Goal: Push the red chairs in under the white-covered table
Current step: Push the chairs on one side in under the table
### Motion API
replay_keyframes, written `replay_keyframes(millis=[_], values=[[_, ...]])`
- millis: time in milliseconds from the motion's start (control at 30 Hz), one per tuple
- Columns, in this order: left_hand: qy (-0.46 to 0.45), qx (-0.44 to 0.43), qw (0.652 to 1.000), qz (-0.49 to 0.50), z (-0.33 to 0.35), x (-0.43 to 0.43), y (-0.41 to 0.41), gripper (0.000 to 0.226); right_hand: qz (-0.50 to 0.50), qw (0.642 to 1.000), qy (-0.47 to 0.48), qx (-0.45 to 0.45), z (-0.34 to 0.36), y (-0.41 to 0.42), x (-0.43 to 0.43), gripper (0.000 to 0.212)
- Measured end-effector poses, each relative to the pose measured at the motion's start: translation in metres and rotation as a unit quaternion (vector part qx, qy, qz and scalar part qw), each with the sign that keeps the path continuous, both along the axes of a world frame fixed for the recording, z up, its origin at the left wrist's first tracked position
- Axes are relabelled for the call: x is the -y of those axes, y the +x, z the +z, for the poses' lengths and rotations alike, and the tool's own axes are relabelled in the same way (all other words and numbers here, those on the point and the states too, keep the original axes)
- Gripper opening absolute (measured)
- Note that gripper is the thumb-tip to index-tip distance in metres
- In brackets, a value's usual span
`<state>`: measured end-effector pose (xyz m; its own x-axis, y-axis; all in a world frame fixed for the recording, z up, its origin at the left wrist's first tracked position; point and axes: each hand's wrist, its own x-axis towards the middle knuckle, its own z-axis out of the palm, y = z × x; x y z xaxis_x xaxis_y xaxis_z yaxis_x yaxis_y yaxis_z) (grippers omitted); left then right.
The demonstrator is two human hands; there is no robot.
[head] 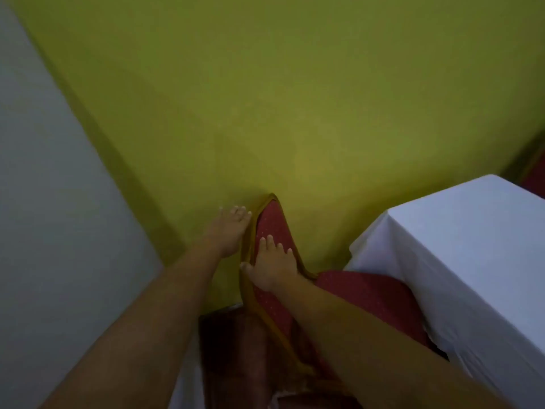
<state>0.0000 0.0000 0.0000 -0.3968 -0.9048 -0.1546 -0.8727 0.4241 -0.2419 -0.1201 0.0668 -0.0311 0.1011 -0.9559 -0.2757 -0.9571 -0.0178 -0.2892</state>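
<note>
A red chair [272,222] with a gold frame and dotted red padding stands below me, its backrest top toward the yellow wall. My right hand [272,267] grips the backrest, fingers on the red padding and thumb over the gold edge. My left hand [231,231] lies flat against the back side of the backrest, fingers spread near its top corner. The chair's red seat [362,293] reaches under the edge of the white-covered table [460,246] at the right.
A yellow-green wall [265,98] fills the view ahead, close behind the chair. A pale wall [44,202] is at the left. Dark red-brown floor [230,349] shows below. Part of another red chair [535,178] peeks out at the far right edge.
</note>
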Motion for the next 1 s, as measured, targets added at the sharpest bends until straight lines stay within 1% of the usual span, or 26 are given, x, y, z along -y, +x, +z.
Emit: replay_keyframes(millis=[33, 133, 267, 433, 533, 633, 733, 800, 900, 1000], values=[[-0.004, 0.021, 1.000, -0.018, -0.001, 0.005, -0.002, 0.068, -0.009, 1.000, 0.010, 0.005, -0.003, 0.005, 0.002, 0.084], [-0.002, 0.038, 0.997, -0.060, -0.007, 0.025, -0.003, 0.068, -0.044, 0.998, 0.028, 0.032, -0.013, 0.014, 0.010, 0.087], [-0.008, 0.049, 0.992, -0.116, -0.009, 0.062, -0.001, 0.071, -0.107, 0.990, 0.014, 0.086, -0.014, 0.030, 0.034, 0.089], [0.020, 0.063, 0.977, -0.200, -0.013, 0.116, -0.006, 0.076, -0.224, 0.959, 0.050, 0.167, -0.023, 0.042, 0.054, 0.088], [0.050, 0.055, 0.965, -0.250, -0.016, 0.137, -0.008, 0.076, -0.271, 0.943, 0.058, 0.183, -0.027, 0.045, 0.063, 0.087], [0.061, -0.008, 0.959, -0.276, -0.027, 0.149, -0.002, 0.073, -0.270, 0.945, 0.047, 0.175, -0.030, 0.046, 0.064, 0.088], [0.069, -0.070, 0.950, -0.298, -0.037, 0.156, 0.007, 0.077, -0.261, 0.952, 0.036, 0.157, -0.031, 0.047, 0.062, 0.086], [0.066, -0.083, 0.945, -0.308, -0.040, 0.158, 0.008, 0.081, -0.246, 0.959, 0.028, 0.134, -0.030, 0.046, 0.062, 0.085], [0.063, -0.094, 0.943, -0.312, -0.041, 0.161, 0.008, 0.080, -0.226, 0.968, 0.016, 0.111, -0.029, 0.044, 0.062, 0.085], [0.056, -0.094, 0.943, -0.314, -0.040, 0.156, 0.008, 0.078, -0.189, 0.979, -0.016, 0.077, -0.028, 0.041, 0.058, 0.083]])
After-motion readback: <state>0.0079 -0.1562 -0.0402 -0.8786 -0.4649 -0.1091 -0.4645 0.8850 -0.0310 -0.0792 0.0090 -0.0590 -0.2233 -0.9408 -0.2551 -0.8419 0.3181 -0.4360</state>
